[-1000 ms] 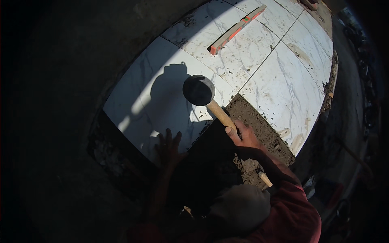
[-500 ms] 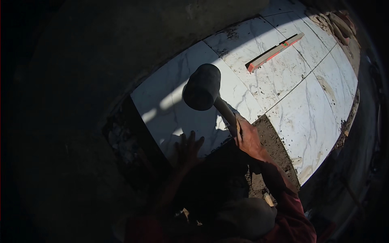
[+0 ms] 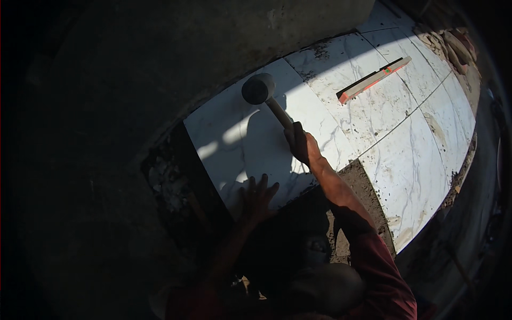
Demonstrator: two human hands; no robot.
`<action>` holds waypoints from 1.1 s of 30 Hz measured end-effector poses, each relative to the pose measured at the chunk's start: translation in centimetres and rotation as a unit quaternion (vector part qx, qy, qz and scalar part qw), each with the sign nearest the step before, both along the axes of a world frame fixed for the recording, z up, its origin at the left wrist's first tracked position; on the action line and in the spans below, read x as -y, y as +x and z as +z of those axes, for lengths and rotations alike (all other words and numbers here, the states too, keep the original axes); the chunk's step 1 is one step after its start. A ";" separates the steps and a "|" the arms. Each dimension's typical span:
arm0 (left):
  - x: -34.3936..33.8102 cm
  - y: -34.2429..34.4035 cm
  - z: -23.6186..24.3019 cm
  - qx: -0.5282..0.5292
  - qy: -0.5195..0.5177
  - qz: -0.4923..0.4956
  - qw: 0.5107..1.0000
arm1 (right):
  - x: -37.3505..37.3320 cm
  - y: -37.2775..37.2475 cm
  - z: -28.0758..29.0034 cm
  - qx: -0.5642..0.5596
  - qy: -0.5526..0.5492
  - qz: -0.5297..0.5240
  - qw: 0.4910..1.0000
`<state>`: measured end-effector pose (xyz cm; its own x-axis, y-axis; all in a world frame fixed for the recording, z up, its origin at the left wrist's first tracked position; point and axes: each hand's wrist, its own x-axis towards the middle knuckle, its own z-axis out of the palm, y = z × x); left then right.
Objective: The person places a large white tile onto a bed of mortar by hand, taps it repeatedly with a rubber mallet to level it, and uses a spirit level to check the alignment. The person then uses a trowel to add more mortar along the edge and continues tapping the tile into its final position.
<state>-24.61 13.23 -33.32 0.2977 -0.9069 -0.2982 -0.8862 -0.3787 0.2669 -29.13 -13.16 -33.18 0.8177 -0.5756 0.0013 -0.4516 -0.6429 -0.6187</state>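
Note:
My right hand (image 3: 300,143) grips the wooden handle of a rubber mallet (image 3: 260,89), whose dark round head is over the far part of a white marble floor tile (image 3: 234,133). My left hand (image 3: 257,196) lies flat with spread fingers on the near edge of that same tile, partly in shadow. The tile sits at the left end of a row of laid white tiles, next to a dark concrete wall.
An orange spirit level (image 3: 373,80) lies on the laid tiles (image 3: 405,160) to the right. Bare mortar bed (image 3: 362,192) shows near my right forearm, and dark wet mortar (image 3: 168,181) lies left of the tile. Rubble sits at the far right corner.
The mallet has swung away from me toward the far side of the tile, my right arm stretching out. My left hand stays pressed on the tile's near edge.

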 end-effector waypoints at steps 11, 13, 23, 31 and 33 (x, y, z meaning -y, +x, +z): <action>-0.8 0.4 0.1 -0.006 0.022 0.015 1.000 | 2.3 -0.3 -1.8 -0.092 0.027 -0.065 0.993; 0.5 -0.2 -0.2 -0.010 0.004 0.013 1.000 | 4.0 0.3 -1.6 -0.058 0.200 -0.135 0.969; -1.4 0.9 -0.2 -0.055 -0.043 0.020 0.997 | -14.9 13.5 11.1 0.006 -0.144 0.356 0.923; -1.6 0.2 -1.3 -0.087 -0.107 0.047 0.989 | -19.4 18.9 8.7 -0.144 -0.155 0.384 0.899; -0.8 0.4 -1.2 -0.111 -0.141 0.046 0.983 | -20.2 17.8 7.8 -0.090 -0.127 0.398 0.904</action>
<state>-24.17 14.03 -34.52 0.3381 -0.9351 -0.1057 -0.7596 -0.3375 0.5560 -11.33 7.08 -25.39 0.9729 0.1956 -0.1235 0.1383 -0.9199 -0.3671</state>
